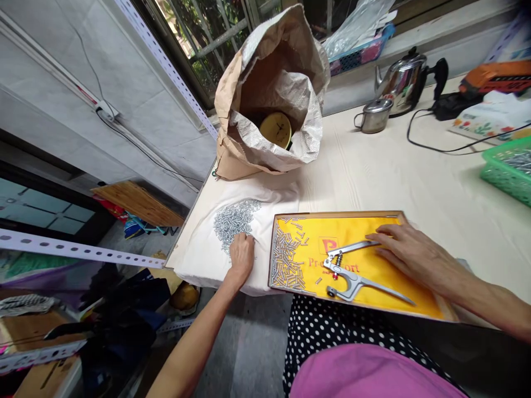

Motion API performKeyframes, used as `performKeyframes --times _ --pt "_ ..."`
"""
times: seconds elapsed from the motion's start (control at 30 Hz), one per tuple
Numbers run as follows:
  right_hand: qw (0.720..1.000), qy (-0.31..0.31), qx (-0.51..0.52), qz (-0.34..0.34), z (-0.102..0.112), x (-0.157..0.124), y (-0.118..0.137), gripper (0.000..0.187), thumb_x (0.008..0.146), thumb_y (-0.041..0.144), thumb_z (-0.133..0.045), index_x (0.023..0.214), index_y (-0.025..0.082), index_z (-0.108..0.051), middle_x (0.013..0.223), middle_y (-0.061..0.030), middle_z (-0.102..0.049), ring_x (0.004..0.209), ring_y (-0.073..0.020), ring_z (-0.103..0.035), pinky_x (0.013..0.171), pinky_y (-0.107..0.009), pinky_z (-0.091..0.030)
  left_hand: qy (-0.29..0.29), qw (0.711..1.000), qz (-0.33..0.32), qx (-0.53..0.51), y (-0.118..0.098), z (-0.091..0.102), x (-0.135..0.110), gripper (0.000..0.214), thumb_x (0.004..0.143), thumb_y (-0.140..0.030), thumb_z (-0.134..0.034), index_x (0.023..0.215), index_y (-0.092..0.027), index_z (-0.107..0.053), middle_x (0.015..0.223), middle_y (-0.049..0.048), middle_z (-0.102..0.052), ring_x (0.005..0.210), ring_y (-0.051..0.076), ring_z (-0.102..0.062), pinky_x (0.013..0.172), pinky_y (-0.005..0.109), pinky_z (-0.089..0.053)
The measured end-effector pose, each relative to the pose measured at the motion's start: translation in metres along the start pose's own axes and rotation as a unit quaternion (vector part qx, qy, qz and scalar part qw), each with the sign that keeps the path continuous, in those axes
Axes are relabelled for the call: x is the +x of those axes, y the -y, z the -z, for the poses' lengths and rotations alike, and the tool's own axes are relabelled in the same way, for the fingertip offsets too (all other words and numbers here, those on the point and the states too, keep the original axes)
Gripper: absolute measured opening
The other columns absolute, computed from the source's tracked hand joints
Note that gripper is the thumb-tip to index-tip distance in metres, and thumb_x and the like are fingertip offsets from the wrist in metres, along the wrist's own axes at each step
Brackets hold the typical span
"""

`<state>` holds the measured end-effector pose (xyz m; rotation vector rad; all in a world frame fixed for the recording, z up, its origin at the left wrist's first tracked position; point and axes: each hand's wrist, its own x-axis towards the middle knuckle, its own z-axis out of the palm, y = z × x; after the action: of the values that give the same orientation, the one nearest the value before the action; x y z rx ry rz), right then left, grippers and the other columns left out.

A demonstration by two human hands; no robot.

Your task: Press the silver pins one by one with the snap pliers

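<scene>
My left hand (242, 255) is at the near edge of a pile of small silvery metal pins (234, 221) on a white cloth (199, 254). Its fingers are curled together, and what they hold, if anything, is hidden. To the right lies a shallow tray with a cardboard rim (340, 213) and a yellow lining with red print. More small pins (286, 260) are gathered at its left end. Hand pliers (352, 282) with a spring rest in the tray, handles spread. My right hand (400, 249) hovers over the tray's right side, fingers extended, fingertips by the upper handle's end.
A big paper sack (232, 149) stands behind the cloth, with a round yellow clock (276, 130) inside. Farther right are a metal mug (375, 117), a steel kettle (402, 83), a black cable (440, 149) and a green basket (506, 177) of metal pieces. The table's left edge (191, 213) is near.
</scene>
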<state>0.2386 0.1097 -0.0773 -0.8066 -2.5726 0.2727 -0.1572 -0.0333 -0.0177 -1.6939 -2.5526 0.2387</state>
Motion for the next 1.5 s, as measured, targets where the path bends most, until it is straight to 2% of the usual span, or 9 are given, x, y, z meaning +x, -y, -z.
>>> performKeyframes --times 0.13,0.3,0.47,0.57,0.73,0.87,1.03,1.23,1.5 --pt "0.997 0.03 0.07 0.012 0.005 -0.014 0.038 0.029 0.101 0.039 -0.043 0.099 0.025 -0.069 0.096 -0.0101 -0.067 0.088 -0.0247 -0.061 0.082 -0.042 -0.05 0.015 1.0 -0.01 0.015 0.0 0.003 0.007 0.029 0.096 -0.014 -0.042 0.089 -0.015 -0.07 0.104 0.0142 -0.064 0.103 0.028 -0.055 0.081 0.036 -0.044" --pt "0.996 0.061 0.063 -0.029 0.006 -0.031 0.076 0.026 0.1 0.038 -0.048 0.109 0.023 -0.067 0.097 -0.0085 -0.066 0.087 -0.0227 -0.059 0.076 -0.037 -0.047 0.007 0.999 -0.032 0.009 0.005 0.004 0.008 0.028 0.095 -0.016 -0.043 0.091 -0.015 -0.07 0.105 0.0145 -0.062 0.106 0.029 -0.053 0.084 0.036 -0.045" --pt "0.996 0.061 0.041 -0.044 0.006 -0.033 0.082 0.02 0.101 0.03 -0.047 0.101 0.021 -0.065 0.093 -0.0075 -0.064 0.085 -0.0215 -0.056 0.074 -0.034 -0.041 -0.094 0.99 -0.043 -0.097 0.009 0.012 0.003 0.025 0.094 -0.026 -0.045 0.094 -0.018 -0.069 0.102 0.0136 -0.063 0.103 0.029 -0.056 0.083 0.038 -0.047" --pt "0.998 0.056 0.01 -0.028 0.005 -0.026 0.077 0.02 0.101 0.023 -0.047 0.089 0.021 -0.062 0.086 -0.0045 -0.062 0.08 -0.02 -0.053 0.073 -0.034 -0.036 -0.108 0.965 -0.039 -0.234 -0.004 0.024 -0.003 0.023 0.092 -0.032 -0.047 0.091 -0.019 -0.065 0.094 0.0103 -0.067 0.092 0.026 -0.061 0.084 0.038 -0.048" --pt "0.997 0.046 -0.062 -0.012 0.006 -0.009 0.063 0.015 0.099 0.021 -0.052 0.091 0.02 -0.064 0.087 -0.0042 -0.063 0.082 -0.0203 -0.05 0.073 -0.034 -0.03 0.011 0.879 -0.002 -0.477 -0.071 0.044 -0.022 0.028 0.083 -0.046 -0.057 0.088 -0.02 -0.065 0.079 0.0037 -0.069 0.07 0.019 -0.062 0.066 0.03 -0.049" --pt "0.995 0.051 -0.083 -0.018 0.004 -0.003 0.058 0.013 0.098 0.023 -0.054 0.09 0.02 -0.064 0.088 -0.0041 -0.063 0.085 -0.0205 -0.049 0.074 -0.034 -0.028 0.112 0.826 -0.015 -0.551 -0.128 0.042 -0.039 0.027 0.074 -0.046 -0.064 0.076 -0.019 -0.066 0.068 0.0023 -0.066 0.061 0.015 -0.058 0.055 0.024 -0.043" --pt "0.996 0.045 -0.074 -0.034 -0.001 -0.005 0.057 0.011 0.098 0.023 -0.055 0.092 0.022 -0.064 0.089 -0.0041 -0.062 0.084 -0.0205 -0.047 0.071 -0.033 -0.026 0.225 0.77 0.036 -0.596 -0.152 0.024 -0.048 0.038 0.066 -0.054 -0.071 0.073 -0.017 -0.064 0.056 -0.0019 -0.059 0.045 0.01 -0.048 0.045 0.022 -0.036" --pt "0.995 0.048 -0.085 -0.027 -0.001 -0.007 0.059 0.011 0.099 0.018 -0.052 0.095 0.02 -0.062 0.091 -0.0054 -0.061 0.085 -0.0216 -0.046 0.071 -0.034 -0.026 0.22 0.783 0.05 -0.58 -0.156 0.016 -0.055 0.043 0.066 -0.057 -0.072 0.075 -0.016 -0.065 0.055 -0.002 -0.059 0.048 0.011 -0.05 0.047 0.021 -0.035" --pt "0.995 0.042 -0.084 -0.035 -0.006 -0.008 0.06 0.011 0.097 0.014 -0.05 0.097 0.02 -0.059 0.092 -0.0063 -0.06 0.087 -0.0226 -0.045 0.072 -0.035 -0.026 0.189 0.844 0.007 -0.501 -0.162 0.02 -0.055 0.034 0.072 -0.051 -0.065 0.068 -0.018 -0.067 0.057 0.0007 -0.061 0.054 0.014 -0.054 0.053 0.024 -0.037"
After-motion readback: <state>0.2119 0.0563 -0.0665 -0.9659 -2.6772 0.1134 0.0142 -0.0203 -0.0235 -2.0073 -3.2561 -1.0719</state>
